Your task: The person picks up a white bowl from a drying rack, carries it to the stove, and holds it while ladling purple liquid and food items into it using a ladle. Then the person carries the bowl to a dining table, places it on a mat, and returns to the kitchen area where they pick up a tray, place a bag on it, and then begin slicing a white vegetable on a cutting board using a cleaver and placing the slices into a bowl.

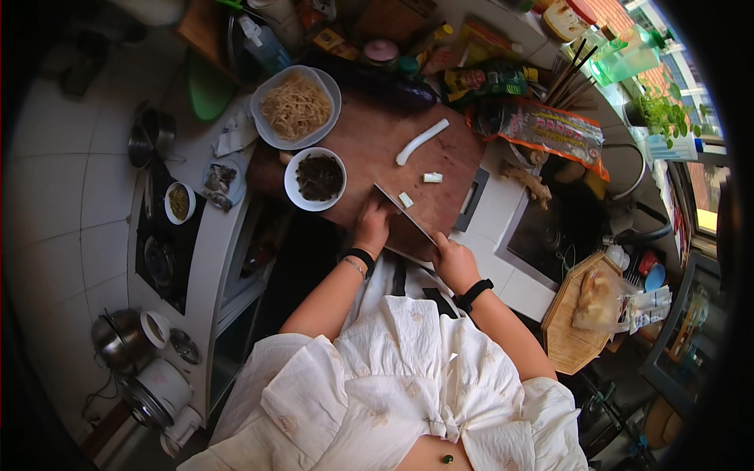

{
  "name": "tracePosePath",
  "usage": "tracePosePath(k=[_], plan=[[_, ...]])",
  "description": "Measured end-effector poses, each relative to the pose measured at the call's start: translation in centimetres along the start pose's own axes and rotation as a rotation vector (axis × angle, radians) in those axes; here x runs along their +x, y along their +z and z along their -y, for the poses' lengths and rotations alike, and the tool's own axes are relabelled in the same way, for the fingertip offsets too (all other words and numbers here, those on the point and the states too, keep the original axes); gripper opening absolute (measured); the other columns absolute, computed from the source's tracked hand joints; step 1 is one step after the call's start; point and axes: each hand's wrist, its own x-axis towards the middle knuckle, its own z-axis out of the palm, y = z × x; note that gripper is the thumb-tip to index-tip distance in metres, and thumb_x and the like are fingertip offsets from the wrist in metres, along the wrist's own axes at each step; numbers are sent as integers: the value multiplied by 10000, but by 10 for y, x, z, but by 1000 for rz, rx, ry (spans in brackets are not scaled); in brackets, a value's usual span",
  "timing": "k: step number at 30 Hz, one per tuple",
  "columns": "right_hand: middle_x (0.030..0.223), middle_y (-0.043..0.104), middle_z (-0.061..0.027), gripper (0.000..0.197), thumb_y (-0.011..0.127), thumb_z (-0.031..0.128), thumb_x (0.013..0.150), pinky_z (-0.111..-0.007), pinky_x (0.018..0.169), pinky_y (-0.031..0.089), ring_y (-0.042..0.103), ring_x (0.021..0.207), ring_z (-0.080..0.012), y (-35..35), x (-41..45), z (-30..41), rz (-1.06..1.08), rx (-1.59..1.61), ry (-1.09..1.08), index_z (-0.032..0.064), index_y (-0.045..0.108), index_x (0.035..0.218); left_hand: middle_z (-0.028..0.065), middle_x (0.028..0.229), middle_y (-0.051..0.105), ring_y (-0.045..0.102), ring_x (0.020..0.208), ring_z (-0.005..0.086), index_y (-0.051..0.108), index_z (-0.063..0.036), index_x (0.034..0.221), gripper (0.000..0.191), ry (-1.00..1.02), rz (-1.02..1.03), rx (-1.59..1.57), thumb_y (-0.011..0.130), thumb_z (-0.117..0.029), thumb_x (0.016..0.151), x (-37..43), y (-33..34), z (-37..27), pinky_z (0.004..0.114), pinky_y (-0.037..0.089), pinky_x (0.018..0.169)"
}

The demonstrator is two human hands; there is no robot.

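My right hand [456, 262] is closed round the handle of a kitchen knife [406, 213], whose blade slants across the near part of a brown cutting board [359, 129]. Just left of the blade is my left hand [373, 225], fingers bent; whether it holds something under them is hidden. Beyond the blade lie a short white piece of vegetable [406, 200], another short piece [432, 177] and a longer white stalk [422, 141]. A white bowl of dark shredded food [315, 179] and a plastic container of pale shreds [296, 109] stand at the board's left.
Behind the board lies a dark eggplant [383, 85], near bottles and jars. Ginger [530, 182] and a printed plastic package [542, 129] are by the sink [548, 235] at right. A stove [162, 259] with a small bowl [179, 203] stands left; a woven tray [562, 347] is lower right.
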Motion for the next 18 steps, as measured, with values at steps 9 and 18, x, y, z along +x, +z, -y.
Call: tracePosePath(k=[9, 18], plan=[[783, 628, -194, 301, 563, 117, 808, -457, 645, 505, 613, 706, -384, -9, -8, 2, -30, 41, -39, 83, 553, 1107, 174, 1101, 577, 546, 988, 382, 648, -75, 987, 205, -17, 16, -14, 615, -47, 787, -3, 2, 6, 423, 468, 838], [771, 625, -186, 309, 567, 109, 806, -450, 633, 501, 609, 697, -383, -4, 4, -2, -33, 40, -67, 103, 548, 1114, 174, 1095, 574, 541, 1005, 377, 659, -91, 976, 225, -1, 13, 0, 602, -32, 767, -3, 2, 5, 421, 462, 859]])
